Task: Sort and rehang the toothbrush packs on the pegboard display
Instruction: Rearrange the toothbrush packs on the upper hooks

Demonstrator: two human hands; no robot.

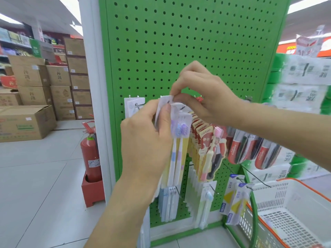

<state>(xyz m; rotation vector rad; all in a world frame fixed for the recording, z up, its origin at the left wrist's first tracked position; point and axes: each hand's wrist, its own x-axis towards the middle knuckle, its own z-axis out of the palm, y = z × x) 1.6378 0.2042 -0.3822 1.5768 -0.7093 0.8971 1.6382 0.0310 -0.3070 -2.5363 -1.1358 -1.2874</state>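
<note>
Starting from the left edge of the green pegboard [188, 51], I see a red fire extinguisher [90, 153] standing on the floor beside the white post, with stacked cardboard boxes [59, 86] well behind it. My left hand [148, 142] comes up from below, forearm raised, back of the hand toward me, its fingers curled round a bunch of toothbrush packs [177, 138] with purple and blue heads, thumb pressed on the white card tops. Above it my right hand [200, 93] reaches in from the right edge, wrist bent downward, fingertips pinching the top of the front pack at a metal hook [182, 107] near the board's middle. Just right of that hang the canban packs [209, 145], then the red Colgate packs [250, 149]. A white basket [295, 212] with an orange rim sits by the board's lower right corner.
</note>
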